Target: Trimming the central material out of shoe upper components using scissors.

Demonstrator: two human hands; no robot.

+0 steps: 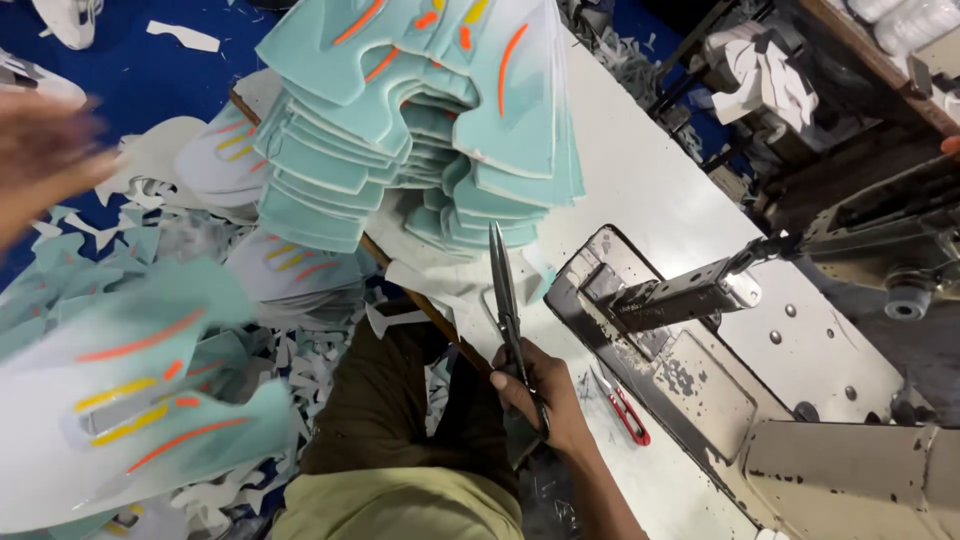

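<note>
Steel scissors (504,300) gripped in right hand (545,400), near table edge (440,322)

right hand (540,395) at the near edge of the table (650,190), closed around scissors (503,290) with blades pointing away toward the stack of cut pieces (420,120) at the table's far left corner. just right of the hand, small snips (625,408) on the table. further right, sewing machine (800,330) on the tabletop. left hand (40,160) well off to the left, above scraps (300,360) on the floor. loose piece (130,400) at near left.
</note>
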